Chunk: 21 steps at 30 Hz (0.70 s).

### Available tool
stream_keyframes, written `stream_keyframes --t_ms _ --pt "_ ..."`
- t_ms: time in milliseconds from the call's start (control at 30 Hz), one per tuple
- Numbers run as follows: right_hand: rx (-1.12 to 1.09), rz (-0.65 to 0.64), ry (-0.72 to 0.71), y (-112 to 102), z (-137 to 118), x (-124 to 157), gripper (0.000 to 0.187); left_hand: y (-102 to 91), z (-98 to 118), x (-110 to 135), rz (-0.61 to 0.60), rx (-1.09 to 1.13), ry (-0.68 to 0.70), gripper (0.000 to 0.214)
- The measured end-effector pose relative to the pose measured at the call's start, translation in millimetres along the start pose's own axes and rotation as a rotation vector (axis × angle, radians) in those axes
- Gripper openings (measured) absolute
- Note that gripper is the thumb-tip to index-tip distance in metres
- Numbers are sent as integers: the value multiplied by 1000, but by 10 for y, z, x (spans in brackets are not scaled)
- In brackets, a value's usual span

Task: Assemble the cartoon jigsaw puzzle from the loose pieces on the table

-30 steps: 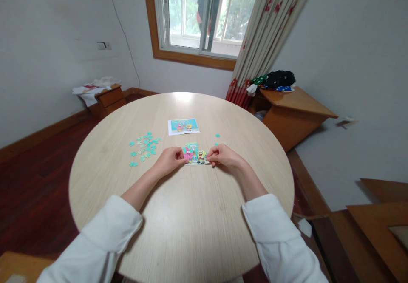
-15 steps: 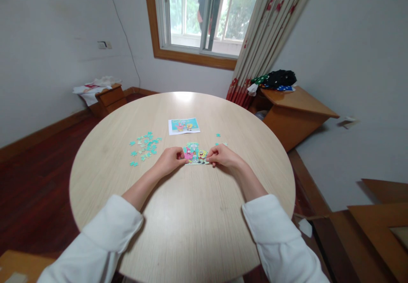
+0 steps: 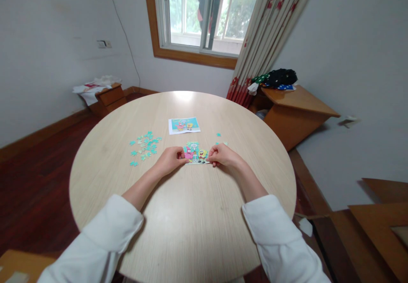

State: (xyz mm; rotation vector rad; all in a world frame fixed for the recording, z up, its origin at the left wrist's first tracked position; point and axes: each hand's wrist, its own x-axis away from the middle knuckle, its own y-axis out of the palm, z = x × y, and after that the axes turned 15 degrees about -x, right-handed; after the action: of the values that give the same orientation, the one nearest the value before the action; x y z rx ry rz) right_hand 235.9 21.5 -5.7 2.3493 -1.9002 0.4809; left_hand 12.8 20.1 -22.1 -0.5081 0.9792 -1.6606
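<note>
A partly assembled jigsaw puzzle (image 3: 195, 154) with pink, teal and yellow cartoon figures lies flat on the round table (image 3: 188, 223). At its left edge is my left hand (image 3: 171, 159), fingers curled and thumb pressed to the border. My right hand (image 3: 222, 155) pinches the puzzle's lower right edge. Whether a separate piece sits under those fingertips is hidden. Beyond the puzzle lies a printed reference picture (image 3: 185, 125) with similar figures.
Several loose teal puzzle pieces (image 3: 146, 145) are scattered left of my left hand. A few more loose pieces (image 3: 218, 134) lie just beyond my right hand. Against the right wall, a wooden cabinet (image 3: 296, 104) carries dark cloth. A curtain (image 3: 261, 41) hangs beside the window.
</note>
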Motion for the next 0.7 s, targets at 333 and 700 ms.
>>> stream_keyframes --t_ms 333,700 --pt "39 35 57 16 -43 16 28 -1 1 -7 -16 -12 5 28" --pt "102 29 42 9 -38 -5 26 11 -17 -12 -19 -16 4 30"
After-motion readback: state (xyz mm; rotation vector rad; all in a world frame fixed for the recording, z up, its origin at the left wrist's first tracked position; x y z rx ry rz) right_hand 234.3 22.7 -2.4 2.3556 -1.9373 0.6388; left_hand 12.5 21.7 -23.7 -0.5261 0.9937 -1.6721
